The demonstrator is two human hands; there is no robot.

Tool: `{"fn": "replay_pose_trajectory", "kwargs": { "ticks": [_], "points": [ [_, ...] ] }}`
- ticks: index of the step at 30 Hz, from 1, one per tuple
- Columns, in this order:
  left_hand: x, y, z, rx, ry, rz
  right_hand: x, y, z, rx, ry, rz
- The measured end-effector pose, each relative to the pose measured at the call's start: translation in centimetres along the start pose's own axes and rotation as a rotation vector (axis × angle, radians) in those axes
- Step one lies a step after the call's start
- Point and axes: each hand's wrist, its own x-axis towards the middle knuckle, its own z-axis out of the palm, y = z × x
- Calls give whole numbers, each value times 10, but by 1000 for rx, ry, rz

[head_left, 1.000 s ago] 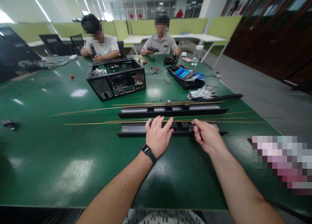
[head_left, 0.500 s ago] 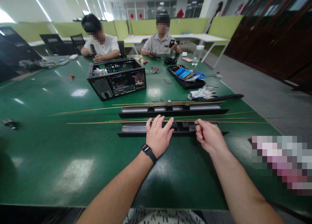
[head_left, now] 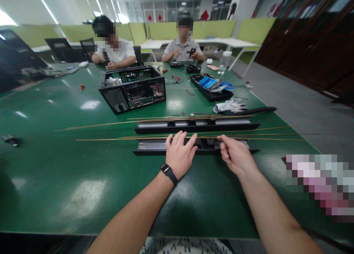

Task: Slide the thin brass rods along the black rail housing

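My left hand (head_left: 180, 153) lies with its fingers spread over the nearer black-and-silver metal rail (head_left: 151, 146). Its fingertips rest across thin brass-coloured rods (head_left: 96, 139) that run lengthwise over that rail and stick out past both ends. Further right, my right hand (head_left: 235, 154) is closed in a pinch at the same rods, thumb and index finger together on one of them. Behind, a second rail (head_left: 155, 125) lies parallel, with more thin rods (head_left: 99, 125) along its back edge.
An open black computer case (head_left: 132, 90) stands beyond the rails. A black tray (head_left: 212, 96) with blue items, work gloves (head_left: 231, 105) and a dark strip (head_left: 257, 110) lie back right. Two people sit across the green table (head_left: 55, 165). A blurred pink-and-white patch (head_left: 320, 184) covers the right side.
My right hand has slid slightly left along the rods; my left hand stays put. Across the table, the person in the middle has set down a power tool.
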Motion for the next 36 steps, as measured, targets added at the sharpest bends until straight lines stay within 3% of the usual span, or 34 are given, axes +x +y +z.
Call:
{"fn": "replay_pose_trajectory", "kwargs": {
  "ticks": [22,36],
  "points": [
    [0,0,-1,10,4,2,0,-3,0,36,52,-15],
    [0,1,-1,10,-2,-3,0,-1,0,-30,-8,-14]
  ]
}}
